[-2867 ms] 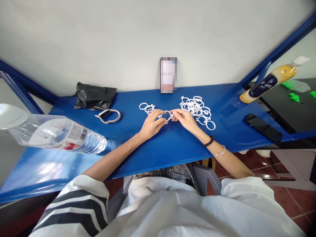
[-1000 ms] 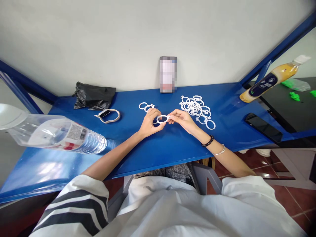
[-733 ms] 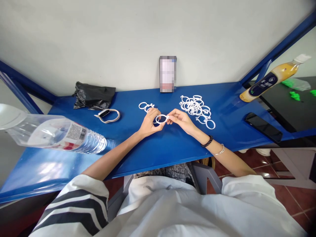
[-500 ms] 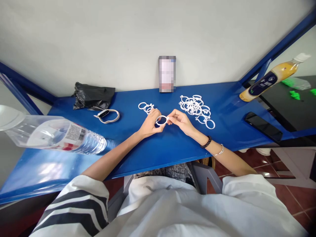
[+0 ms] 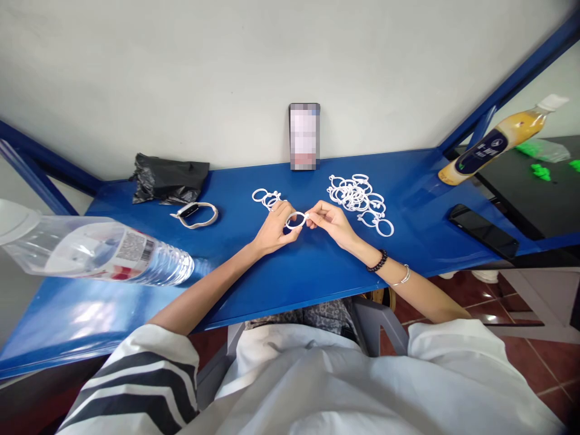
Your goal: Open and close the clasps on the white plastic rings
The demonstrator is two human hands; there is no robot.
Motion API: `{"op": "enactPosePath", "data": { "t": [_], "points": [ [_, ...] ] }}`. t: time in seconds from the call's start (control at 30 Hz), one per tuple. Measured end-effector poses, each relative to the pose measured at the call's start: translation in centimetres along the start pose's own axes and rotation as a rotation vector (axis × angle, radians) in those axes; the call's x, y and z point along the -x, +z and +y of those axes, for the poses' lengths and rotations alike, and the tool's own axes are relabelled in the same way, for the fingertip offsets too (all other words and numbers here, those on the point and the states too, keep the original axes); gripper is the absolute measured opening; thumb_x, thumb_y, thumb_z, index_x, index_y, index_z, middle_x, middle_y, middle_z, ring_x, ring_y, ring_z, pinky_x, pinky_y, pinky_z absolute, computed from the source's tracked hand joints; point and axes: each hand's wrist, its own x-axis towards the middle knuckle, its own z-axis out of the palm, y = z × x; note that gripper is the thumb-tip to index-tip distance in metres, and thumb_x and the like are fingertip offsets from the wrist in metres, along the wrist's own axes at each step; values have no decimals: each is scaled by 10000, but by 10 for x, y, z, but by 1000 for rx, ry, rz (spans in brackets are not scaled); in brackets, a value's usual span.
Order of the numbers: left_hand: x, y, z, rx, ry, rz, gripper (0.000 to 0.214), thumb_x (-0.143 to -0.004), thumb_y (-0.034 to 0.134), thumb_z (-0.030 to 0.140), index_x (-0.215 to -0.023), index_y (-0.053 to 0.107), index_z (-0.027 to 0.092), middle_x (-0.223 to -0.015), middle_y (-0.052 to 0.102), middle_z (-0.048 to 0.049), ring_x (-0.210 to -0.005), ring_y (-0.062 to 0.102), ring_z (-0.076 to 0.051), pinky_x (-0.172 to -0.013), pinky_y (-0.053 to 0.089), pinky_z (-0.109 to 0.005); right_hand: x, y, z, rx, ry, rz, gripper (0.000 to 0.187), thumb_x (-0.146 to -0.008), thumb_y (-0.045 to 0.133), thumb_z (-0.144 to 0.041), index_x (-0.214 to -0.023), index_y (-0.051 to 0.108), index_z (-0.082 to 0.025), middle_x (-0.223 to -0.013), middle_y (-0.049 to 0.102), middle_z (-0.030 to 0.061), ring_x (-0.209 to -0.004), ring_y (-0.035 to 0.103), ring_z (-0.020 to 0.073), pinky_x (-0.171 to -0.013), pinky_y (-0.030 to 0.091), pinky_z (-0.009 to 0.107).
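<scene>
Blue table (image 5: pixel 290 272), front edge (image 5: pixel 272 312) apart from hands (image 5: pixel 274 231) (image 5: pixel 334 222) pinching white ring (image 5: pixel 296 212).

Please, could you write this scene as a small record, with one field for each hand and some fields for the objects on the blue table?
Left hand: holds one white ring between thumb and fingers
Right hand: pinches the same ring at its right edge
Bigger ring pile: beyond the right hand
Smaller ring group: just beyond the left hand
Table's left side: clear bottle, watch, black bag
Table's back: upright phone, screen unreadable
Table's right side: dark phone, yellow bottle
</scene>
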Motion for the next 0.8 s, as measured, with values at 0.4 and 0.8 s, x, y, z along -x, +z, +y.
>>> {"op": "enactPosePath", "data": {
  "t": [0.4, 0.8],
  "points": [
    [2, 5, 7, -351, -455, 142, 368, -870, 589, 371, -1180, 551, 177, -1276, 538, -179, -1240, 458, -341, -989, 383, -486, -9, -42, -8, 1466, -121, 289, 241, -903, 510, -177, -1102, 632, -118, -1161, 612, 185, -1104, 526, 357, -897, 448, 514],
    [0, 4, 9, -356, -507, 71, 401, -887, 544, 339, -1248, 524, 165, -1321, 511, -189, -1288, 436, -343, -1028, 359, -497, -10, -47, -18, 1499, -177, 352, 252, -959, 406, -177, -940, 655, -143, -1139, 606, 181, -1071, 521, 337, -858, 460, 504]
  ]
}}
